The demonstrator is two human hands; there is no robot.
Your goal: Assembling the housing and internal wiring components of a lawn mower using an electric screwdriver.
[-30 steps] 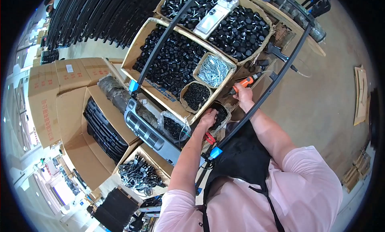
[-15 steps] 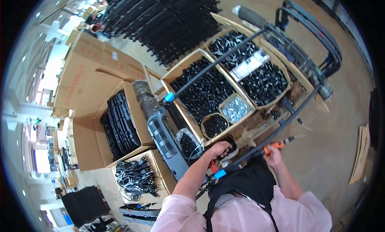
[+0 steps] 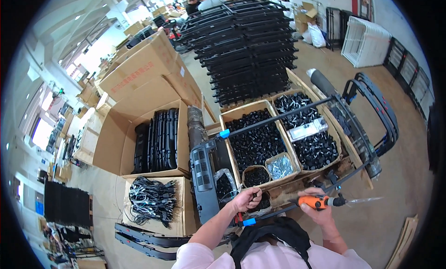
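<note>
My left hand [image 3: 247,200] is closed with the fingers pinched together, just beside a small round tub of black parts [image 3: 264,202]. Whatever is between those fingers is too small to make out. My right hand [image 3: 320,212] grips an orange power screwdriver [image 3: 317,202], its long thin bit pointing right. A black tubular frame [image 3: 278,116] with blue end pieces [image 3: 225,133] lies across the bench in front of me, its near bar passing below both hands. Left of my left hand stands a dark grey plastic panel with vents [image 3: 200,169].
Open boxes of small black parts [image 3: 258,136] sit beyond my hands, with a little box of silver screws [image 3: 280,167]. Leftward are a carton of black plastic pieces [image 3: 158,141] and bundled cables [image 3: 153,201]. A tall stack of black frames [image 3: 246,50] stands behind. Two people are far back.
My left hand has come up out of the small tub, fingers closed. My right hand has brought the screwdriver nearer the frame. The view has tilted up, showing more of the room.
</note>
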